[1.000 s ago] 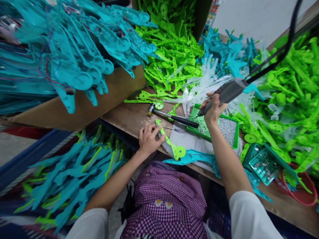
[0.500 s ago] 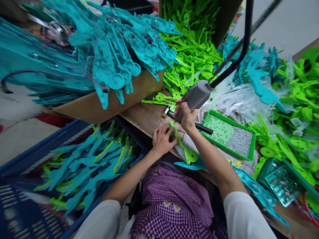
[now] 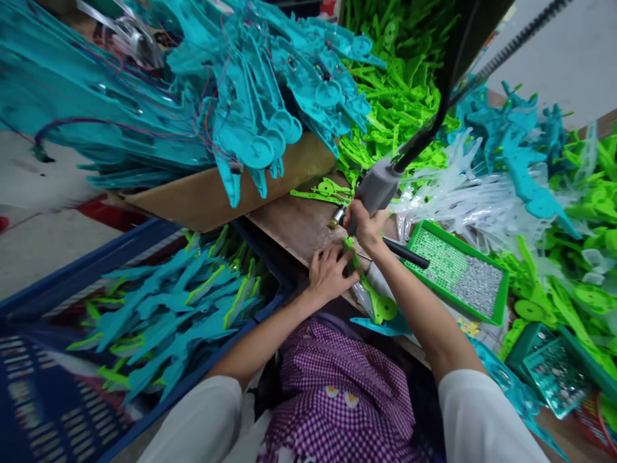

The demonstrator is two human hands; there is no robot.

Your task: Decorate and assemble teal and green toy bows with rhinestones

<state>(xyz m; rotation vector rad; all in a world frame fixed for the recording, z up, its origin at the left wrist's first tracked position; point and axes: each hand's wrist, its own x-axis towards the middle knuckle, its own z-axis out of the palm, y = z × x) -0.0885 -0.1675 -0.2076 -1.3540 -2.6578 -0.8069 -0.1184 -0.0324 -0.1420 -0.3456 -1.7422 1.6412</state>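
My right hand [image 3: 367,226] is wrapped round a grey powered screwdriver [image 3: 378,186] that hangs on a black cable, its tip down at the upper end of a green plastic part [image 3: 373,297] lying on the wooden bench [image 3: 299,226]. My left hand [image 3: 329,275] presses on that part's upper end, fingers curled over it. A teal plastic part [image 3: 385,325] lies under the green one at the bench edge. A hammer with a black handle [image 3: 405,253] lies just behind my right hand.
A green tray of small screws [image 3: 457,270] sits right of my hands. Piles of green, teal and clear plastic parts surround the bench. A cardboard box [image 3: 226,186] of teal parts overhangs at left. A blue crate [image 3: 159,308] with assembled parts stands below left.
My right hand has carried the screwdriver from the screw tray left to the green part's upper end. My left hand stayed on the part. The camera has shifted left.
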